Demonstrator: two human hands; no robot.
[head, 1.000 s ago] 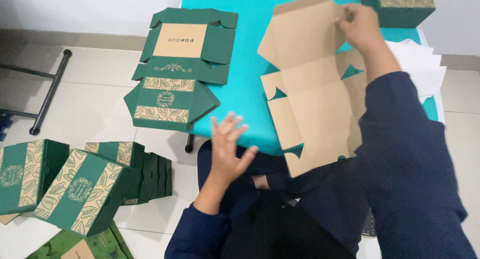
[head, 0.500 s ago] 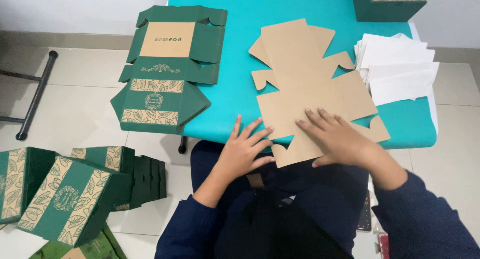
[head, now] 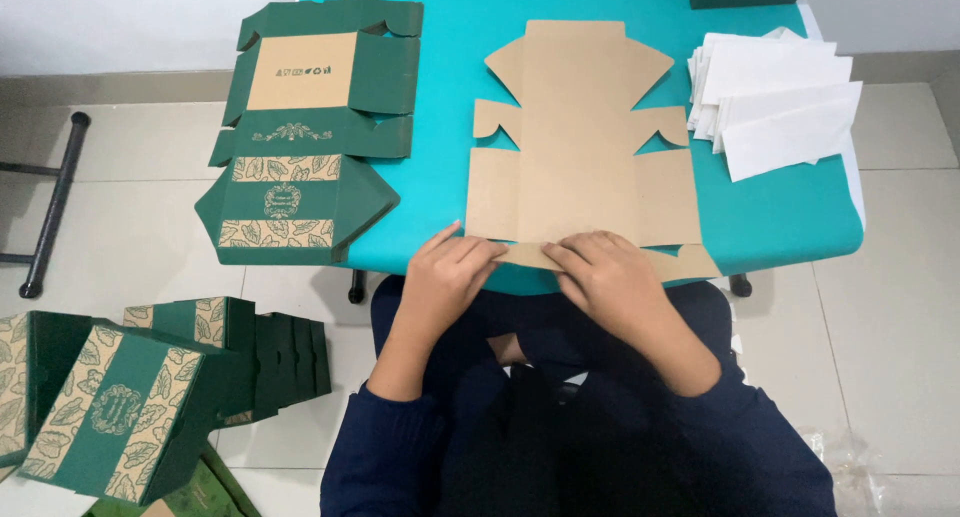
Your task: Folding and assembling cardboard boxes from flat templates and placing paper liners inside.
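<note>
Teal table (head: 780,227) bears brown box blank (head: 580,147), green flat stack (head: 305,127) beside.

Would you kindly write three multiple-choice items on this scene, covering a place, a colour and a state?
1. Where is the stack of white sheets?
A. on the table's right side
B. on the floor
C. under the green blank

2. What colour is the table top?
A. red
B. teal
C. black

3. How does the brown box blank lie?
A. fully folded into a box
B. rolled up
C. flat, plain side up

Answers: 1 A, the sheets lie right of the brown blank. 2 B, teal shows around the blanks. 3 C, it lies spread out, with the left hand and right hand at its near edge.
</note>
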